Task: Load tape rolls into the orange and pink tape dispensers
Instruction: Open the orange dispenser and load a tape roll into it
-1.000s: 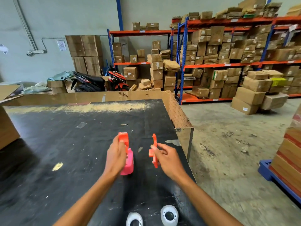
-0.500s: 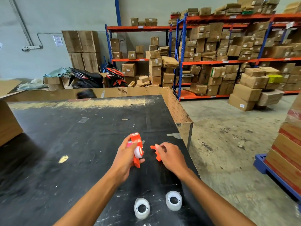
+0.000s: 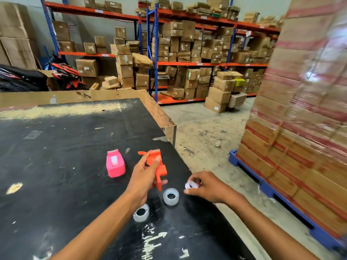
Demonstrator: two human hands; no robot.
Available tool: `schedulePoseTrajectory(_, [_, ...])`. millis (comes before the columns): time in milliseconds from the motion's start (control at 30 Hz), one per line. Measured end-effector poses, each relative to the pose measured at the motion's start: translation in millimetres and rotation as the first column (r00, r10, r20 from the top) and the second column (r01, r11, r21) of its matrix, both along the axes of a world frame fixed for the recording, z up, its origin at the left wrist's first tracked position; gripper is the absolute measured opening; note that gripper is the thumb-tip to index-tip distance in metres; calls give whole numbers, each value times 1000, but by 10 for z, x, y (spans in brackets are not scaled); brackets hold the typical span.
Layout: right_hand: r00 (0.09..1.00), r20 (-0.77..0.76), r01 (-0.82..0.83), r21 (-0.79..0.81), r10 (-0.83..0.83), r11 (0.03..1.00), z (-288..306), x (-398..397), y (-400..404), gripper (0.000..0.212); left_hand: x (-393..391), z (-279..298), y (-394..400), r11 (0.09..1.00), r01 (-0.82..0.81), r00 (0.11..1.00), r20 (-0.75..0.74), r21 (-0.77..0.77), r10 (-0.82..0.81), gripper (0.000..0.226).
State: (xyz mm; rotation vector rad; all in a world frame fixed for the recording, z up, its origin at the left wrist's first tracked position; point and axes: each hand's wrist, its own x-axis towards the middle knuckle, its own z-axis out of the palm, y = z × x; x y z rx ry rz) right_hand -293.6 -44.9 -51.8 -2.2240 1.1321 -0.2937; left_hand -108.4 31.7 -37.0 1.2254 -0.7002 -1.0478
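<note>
Since half a second ago, right hand (image 3: 208, 186) is now pinching a small blurred white tape roll (image 3: 190, 185), off the black scuffed tabletop (image 3: 56, 166). Left hand (image 3: 144, 177) is gripping the open orange plastic dispenser (image 3: 157, 166). Pink plastic dispenser (image 3: 115, 163) is standing alone, white tape showing inside. Two translucent rolls (image 3: 170, 196) are lying nearby.

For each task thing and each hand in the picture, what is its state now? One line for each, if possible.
Pink dispenser: standing on the black table, nobody touches it.
Orange dispenser: held off the table in the left hand.
Small white roll: pinched in the right hand.
Roll near the orange dispenser: lying on the table, free.
Roll by the left forearm: lying on the table, free.
</note>
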Motion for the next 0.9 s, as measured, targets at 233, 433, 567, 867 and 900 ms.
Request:
schedulePoseTrajectory(233, [961,-275,-3,-74,-18,997,-8,-25,293,52,-7,-29,258,997,74,992,-102,29,-71,33])
schedulePoseTrajectory(433, [974,-228,-35,-147,1,989,11,386,512,59,85,66,550,999,52,995,-87,7,-51,32])
schedulePoseTrajectory(567, [992,-105,43,-181,-63,983,-112,621,621,37,123,77,755,1000,10,999,-47,1,-10,26])
schedulePoseTrajectory(867, [737,649,-140,418,-188,897,240,724,1000,24,278,104,1007,992,-51,999,5,-113,51,21])
schedulePoseTrajectory(900, [745,647,-147,396,-162,906,272,715,1018,24,279,107,1017,992,-37,999,17,-118,39,22])
